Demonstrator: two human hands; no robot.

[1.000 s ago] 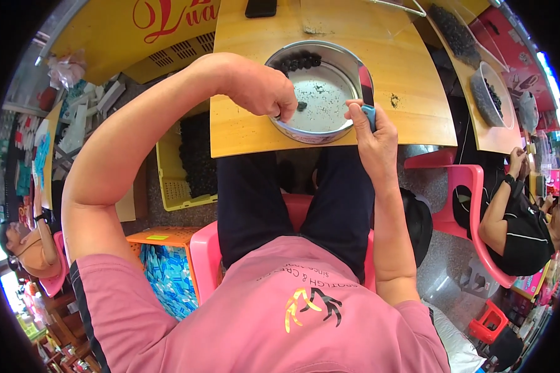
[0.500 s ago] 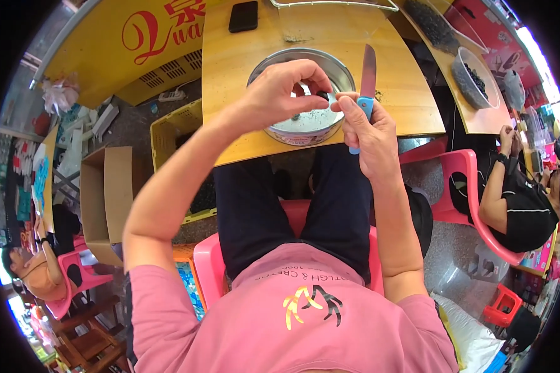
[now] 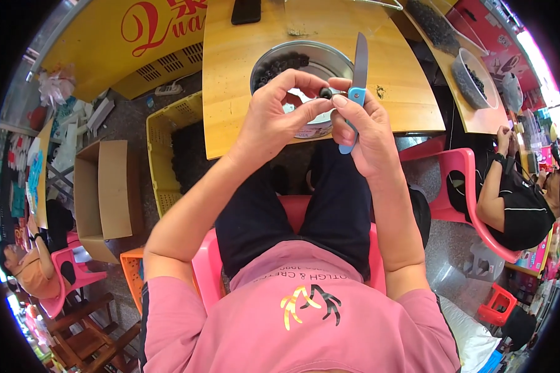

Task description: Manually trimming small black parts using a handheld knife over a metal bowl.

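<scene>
Small dark piece (image 3: 325, 92) held up over the round metal tin (image 3: 337, 62).
Left hand (image 3: 274, 115) pinches it between thumb and forefinger. Right hand (image 3: 368, 130) wraps a blue-handled knife (image 3: 356, 95), blade up, thumb tip just beside the piece. More dark pieces (image 3: 290, 61) along tin's far-left inside.

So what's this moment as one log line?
left hand: pinches small black piece | right hand: grips blue-handled knife | metal tin: on table, black pieces inside
</scene>
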